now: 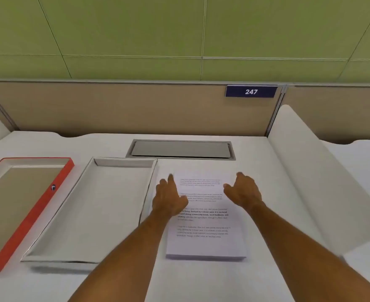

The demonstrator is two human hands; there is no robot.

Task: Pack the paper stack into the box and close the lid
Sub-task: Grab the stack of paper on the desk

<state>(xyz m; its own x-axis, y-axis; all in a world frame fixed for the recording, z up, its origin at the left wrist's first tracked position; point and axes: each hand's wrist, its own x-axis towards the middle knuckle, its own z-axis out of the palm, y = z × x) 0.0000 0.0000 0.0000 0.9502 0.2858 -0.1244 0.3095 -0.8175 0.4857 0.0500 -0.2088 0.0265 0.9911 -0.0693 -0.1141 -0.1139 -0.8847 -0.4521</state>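
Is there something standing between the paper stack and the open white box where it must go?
Nothing visible lies between them. The paper stack sits on the desk directly right of the white box, whose inside is bare. Only the box's right wall must be cleared. The left hand hovers over that edge; the red lid lies farther left.

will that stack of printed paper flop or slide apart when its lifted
The white stack of printed paper looks thick at its near edge, so probably heavy and fairly firm. Nothing visibly binds the sheets, so they may fan apart. Both hands gripping opposite sides should limit sagging.
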